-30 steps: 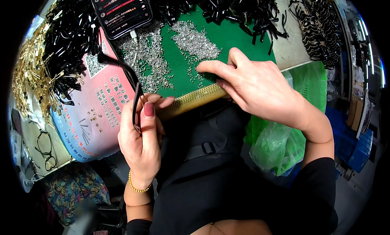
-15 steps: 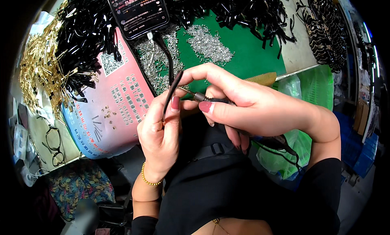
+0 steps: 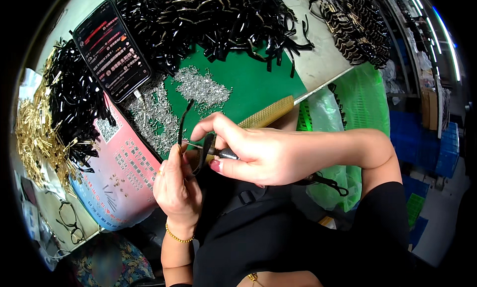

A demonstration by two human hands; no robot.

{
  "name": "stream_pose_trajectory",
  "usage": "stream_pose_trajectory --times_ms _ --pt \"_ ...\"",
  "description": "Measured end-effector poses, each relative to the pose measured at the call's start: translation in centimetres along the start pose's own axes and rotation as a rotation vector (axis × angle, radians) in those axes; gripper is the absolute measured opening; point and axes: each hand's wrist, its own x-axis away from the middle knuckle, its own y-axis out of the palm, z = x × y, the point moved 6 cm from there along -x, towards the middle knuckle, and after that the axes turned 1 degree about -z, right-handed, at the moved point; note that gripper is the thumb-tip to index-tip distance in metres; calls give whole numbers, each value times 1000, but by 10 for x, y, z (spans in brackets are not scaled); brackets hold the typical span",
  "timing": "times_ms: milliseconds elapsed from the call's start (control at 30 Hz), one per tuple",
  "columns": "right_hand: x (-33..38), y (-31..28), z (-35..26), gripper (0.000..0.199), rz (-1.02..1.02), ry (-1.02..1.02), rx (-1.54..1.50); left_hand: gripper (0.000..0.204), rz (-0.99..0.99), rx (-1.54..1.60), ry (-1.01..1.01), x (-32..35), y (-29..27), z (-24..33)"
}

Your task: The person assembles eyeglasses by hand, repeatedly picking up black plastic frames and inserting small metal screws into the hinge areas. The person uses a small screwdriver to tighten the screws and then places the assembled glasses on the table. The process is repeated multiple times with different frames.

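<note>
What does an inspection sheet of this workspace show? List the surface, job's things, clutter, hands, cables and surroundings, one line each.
Surface: green mat on a pale table, with a pink printed sheet at its left.
Job's things: thin black glasses arm held upright in the left hand; small screwdriver in the right hand, its tip at the arm's lower end.
Clutter: pile of black arms, small silver screws, gold parts, gold-handled tool.
Hands: both closed on their items, close together above the lap.
Cables: one plugged into the phone.
Surroundings: green plastic bag, blue crates, spare glasses.
</note>
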Motion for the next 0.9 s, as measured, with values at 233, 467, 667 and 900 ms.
stream_pose_trajectory --times_ms 233,467,667,900 --pt "-1 -1 -2 48 76 -147 39 36 -91 116 -154 0 1 -4" --pt "-10 -2 1 47 53 -65 89 30 -31 125 -51 -7 0 -4" --pt "0 0 8 50 -127 258 -715 38 -30 48 72 -5 3 -4" --pt "13 -9 1 46 118 -47 341 34 -82 51 -106 1 2 -6"
